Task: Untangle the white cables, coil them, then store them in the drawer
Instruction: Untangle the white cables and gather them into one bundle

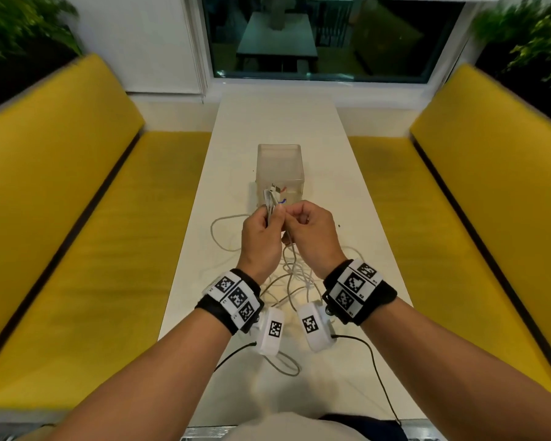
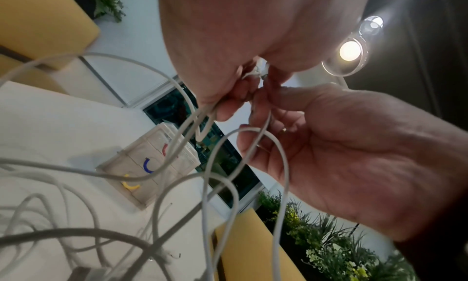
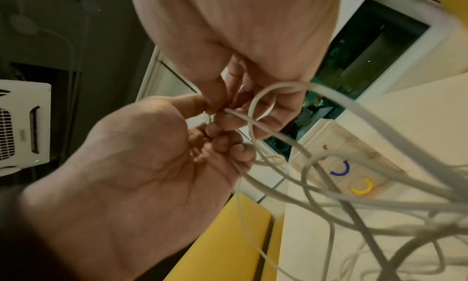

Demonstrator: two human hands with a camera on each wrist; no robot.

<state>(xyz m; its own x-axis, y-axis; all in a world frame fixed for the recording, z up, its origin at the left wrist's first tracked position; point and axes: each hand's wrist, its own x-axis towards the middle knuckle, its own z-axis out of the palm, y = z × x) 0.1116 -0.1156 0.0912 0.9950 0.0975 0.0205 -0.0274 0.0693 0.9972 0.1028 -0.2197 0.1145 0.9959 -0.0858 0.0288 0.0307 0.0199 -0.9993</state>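
Hands meet above a white table (image 1: 347, 198): left hand (image 1: 261, 240) grips gathered thin white cables (image 1: 291, 281), right hand (image 1: 312, 230) pinches one strand. Tangle remains; nothing looks coiled, and the translucent plastic drawer box (image 1: 280, 168) appears shut.

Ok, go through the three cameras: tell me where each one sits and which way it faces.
Head: worn high, looking forward and down the table; shows both forearms, left hand and right hand.
Left wrist: under the left hand, facing the right hand.
Right wrist: under the right hand, facing the left hand.
Shared: cables and drawer box.
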